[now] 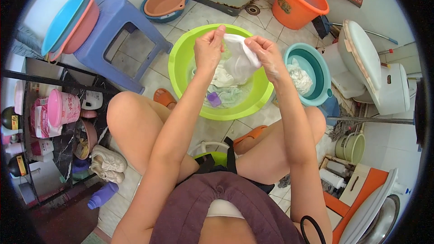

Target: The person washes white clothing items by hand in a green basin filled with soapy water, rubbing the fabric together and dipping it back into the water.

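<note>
Squatting, knees wide, orange slippers (250, 136) on the tile. Both arms out over the green basin (181, 70). My left hand (209, 49) has its fingers closed tight on one edge of the white cloth (240, 61); my right hand (267, 54) is pinched on the other edge, fingers narrow, cloth bunched between them and hanging above the water. More white laundry (221, 79) sits soaking below, a small purple piece (214, 99) beside it. To rub well, I judge: keep the grips close together, work the fabric against itself, stay low over the basin so drips land inside. Right of it, the teal basin (323, 70) holds wrung white cloth. Further off, blue stool (118, 18) and orange bucket (298, 0).
</note>
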`<action>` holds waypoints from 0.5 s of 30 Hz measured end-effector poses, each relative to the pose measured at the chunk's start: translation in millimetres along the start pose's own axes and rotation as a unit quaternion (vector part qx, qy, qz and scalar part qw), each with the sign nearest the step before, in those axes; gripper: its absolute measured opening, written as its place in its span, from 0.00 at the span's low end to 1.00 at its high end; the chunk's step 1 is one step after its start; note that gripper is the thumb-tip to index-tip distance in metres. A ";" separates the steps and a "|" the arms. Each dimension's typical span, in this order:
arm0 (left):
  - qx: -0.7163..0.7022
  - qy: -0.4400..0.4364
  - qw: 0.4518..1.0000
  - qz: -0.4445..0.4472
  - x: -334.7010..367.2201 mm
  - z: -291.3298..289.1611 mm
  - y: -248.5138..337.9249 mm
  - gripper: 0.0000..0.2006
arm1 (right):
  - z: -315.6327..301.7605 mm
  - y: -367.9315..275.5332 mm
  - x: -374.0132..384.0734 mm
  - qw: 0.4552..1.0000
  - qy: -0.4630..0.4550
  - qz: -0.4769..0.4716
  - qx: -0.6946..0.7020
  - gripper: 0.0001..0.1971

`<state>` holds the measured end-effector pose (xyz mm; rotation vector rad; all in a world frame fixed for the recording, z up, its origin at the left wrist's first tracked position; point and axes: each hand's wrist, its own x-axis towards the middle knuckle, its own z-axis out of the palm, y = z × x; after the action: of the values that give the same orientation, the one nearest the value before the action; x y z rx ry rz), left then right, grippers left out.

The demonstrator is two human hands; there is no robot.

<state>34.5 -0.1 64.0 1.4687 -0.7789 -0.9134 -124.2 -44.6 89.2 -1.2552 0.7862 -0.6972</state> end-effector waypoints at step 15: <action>-0.274 -0.141 0.949 -0.058 -8.3 11.2 1.1 0.16 | 6.3 5.1 0.3 0.957 0.095 -0.156 -0.226 0.09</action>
<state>20.8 1.7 65.8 0.9101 -0.5776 -1.3267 -118.6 -40.4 85.0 -1.7723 0.9493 -0.9375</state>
